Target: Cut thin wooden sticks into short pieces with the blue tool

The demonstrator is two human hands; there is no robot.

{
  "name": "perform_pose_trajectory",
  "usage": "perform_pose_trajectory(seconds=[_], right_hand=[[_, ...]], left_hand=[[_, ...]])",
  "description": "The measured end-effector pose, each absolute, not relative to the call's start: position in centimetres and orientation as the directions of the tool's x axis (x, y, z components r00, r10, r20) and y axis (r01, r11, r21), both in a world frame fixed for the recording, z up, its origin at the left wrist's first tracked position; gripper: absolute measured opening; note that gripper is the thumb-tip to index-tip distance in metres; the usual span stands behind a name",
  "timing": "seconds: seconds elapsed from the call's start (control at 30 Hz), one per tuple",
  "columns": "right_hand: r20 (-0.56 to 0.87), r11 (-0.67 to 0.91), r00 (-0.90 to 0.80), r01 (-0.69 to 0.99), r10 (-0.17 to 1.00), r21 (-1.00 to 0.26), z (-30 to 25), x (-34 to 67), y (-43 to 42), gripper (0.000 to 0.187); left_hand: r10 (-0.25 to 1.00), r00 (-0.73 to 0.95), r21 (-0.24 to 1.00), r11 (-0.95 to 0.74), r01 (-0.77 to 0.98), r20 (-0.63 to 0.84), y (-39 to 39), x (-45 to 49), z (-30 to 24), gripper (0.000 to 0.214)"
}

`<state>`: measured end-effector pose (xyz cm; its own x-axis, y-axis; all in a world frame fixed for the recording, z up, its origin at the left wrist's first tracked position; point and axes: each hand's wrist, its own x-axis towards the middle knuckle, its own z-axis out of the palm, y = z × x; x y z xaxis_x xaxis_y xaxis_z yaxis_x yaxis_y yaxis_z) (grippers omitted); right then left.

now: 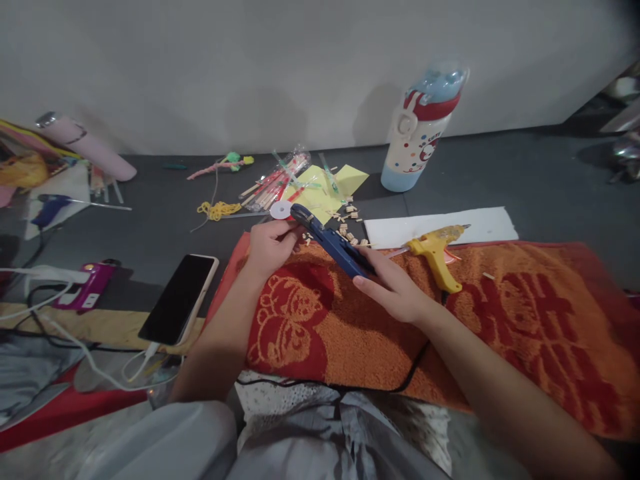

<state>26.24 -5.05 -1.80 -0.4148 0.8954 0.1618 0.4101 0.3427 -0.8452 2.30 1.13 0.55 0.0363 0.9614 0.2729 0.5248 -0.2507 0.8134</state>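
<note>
My right hand [393, 287] grips the handles of a blue cutting tool [330, 241] that points up and left over an orange and red towel [525, 313]. My left hand [270, 245] is curled at the tool's tip, its fingers pinched on something small that I cannot make out. Several small cut wooden bits [350, 227] lie just beyond the tool. A white disc [280, 210] rests next to the tool's tip.
A yellow glue gun [435, 250] lies right of my right hand, by a white sheet [440, 227]. A water bottle [423, 133] stands behind. Yellow paper [325, 187], sticks [275, 183], yellow yarn [217, 211] and a phone [180, 297] lie to the left.
</note>
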Motion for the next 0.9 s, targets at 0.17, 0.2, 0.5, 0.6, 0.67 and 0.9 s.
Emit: perform_pose_trajectory(seconds=[0.17, 0.2, 0.5, 0.6, 0.67, 0.9], right_hand=[[0.161, 0.341, -0.417, 0.403, 0.895, -0.849, -1.86, 26.31, -4.99, 0.06], [0.161, 0.34, -0.418, 0.401, 0.894, -0.85, -1.88, 26.33, -4.97, 0.06], [0.144, 0.313, -0.416, 0.374, 0.898, -0.873, -1.91, 26.43, -4.92, 0.062], [0.142, 0.313, -0.423, 0.368, 0.895, -0.876, -1.91, 26.5, -4.91, 0.061], [0.135, 0.307, -0.425, 0.368, 0.895, -0.878, -1.91, 26.53, -4.89, 0.061], [0.111, 0.27, -0.399, 0.369, 0.91, -0.89, -2.01, 26.54, -4.85, 0.06]], left_hand=[[0.93, 0.057, 0.731, -0.323, 0.601, 0.364, 1.3, 1.96, 0.07, 0.02], [0.925, 0.063, 0.724, -0.335, 0.603, 0.376, 1.31, 1.93, 0.0, 0.021], [0.957, 0.123, 0.85, -0.29, 0.439, 0.263, 1.3, 2.11, 0.31, 0.028], [0.966, 0.132, 0.872, -0.257, 0.416, 0.222, 1.3, 2.11, 0.58, 0.028], [0.968, 0.129, 0.869, -0.25, 0.427, 0.215, 1.32, 2.06, 0.66, 0.027], [0.948, 0.125, 0.786, -0.312, 0.533, 0.291, 1.46, 1.75, 0.3, 0.026]])
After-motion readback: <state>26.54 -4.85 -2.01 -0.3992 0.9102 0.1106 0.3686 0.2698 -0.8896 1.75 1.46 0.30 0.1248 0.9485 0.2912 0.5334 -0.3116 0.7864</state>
